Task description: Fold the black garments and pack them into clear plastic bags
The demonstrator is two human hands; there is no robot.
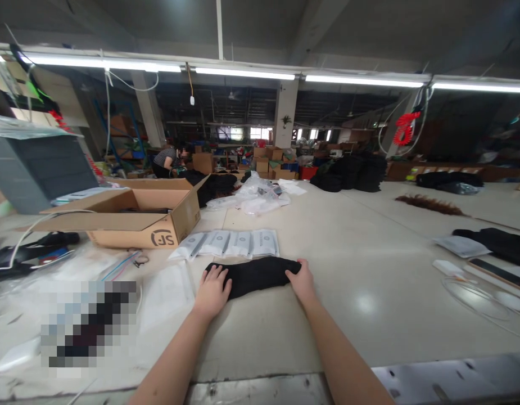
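A folded piece of black cloth (260,275) lies lengthwise across the pale table in front of me; its exact kind does not show. My left hand (213,289) rests on its left end, fingers spread over the top. At the opposite end, my right hand (302,280) pinches the cloth, thumb on top and the other fingers partly hidden at the edge. Just beyond the cloth, several white printed packets (238,243) lie in an overlapping row. To the left of my left hand lies a clear plastic bag (167,289).
An open cardboard box (133,237) stands at the left, dark contents inside. Crumpled clear plastic (260,194) and black stacks (352,173) sit farther back. At right are brown hair-like strands (430,205) and a coiled white cable (474,298). A person (167,160) bends over in the background.
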